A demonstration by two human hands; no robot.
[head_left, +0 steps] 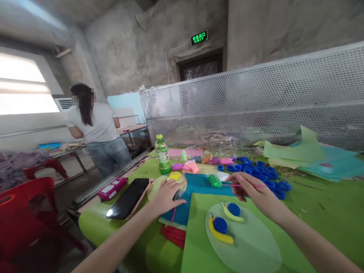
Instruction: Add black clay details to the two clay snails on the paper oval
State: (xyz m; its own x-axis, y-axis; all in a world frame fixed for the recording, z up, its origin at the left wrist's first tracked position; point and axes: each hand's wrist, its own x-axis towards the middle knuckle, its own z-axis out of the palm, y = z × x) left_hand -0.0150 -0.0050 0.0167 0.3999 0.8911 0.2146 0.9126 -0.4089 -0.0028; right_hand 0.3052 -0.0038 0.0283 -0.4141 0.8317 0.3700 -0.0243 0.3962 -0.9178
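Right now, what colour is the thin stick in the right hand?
Pink. The thin stick is pinched in the right hand, seen best in the head view.

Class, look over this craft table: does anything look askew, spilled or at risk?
The phone lies by the table's near edge beside the left hand, one corner close to the rim. Blue caps lie scattered loose. Nothing looks spilled or damaged.

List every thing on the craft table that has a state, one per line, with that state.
left hand: palm down on the blue sheet, holding nothing visible
right hand: pinching a thin pink stick
green bottle: upright, cap on
phone: lying flat, screen dark
two clay snails: lying on the pale oval sheet, blue cap shells on
blue caps: loose, scattered
pink box: shut, lying flat
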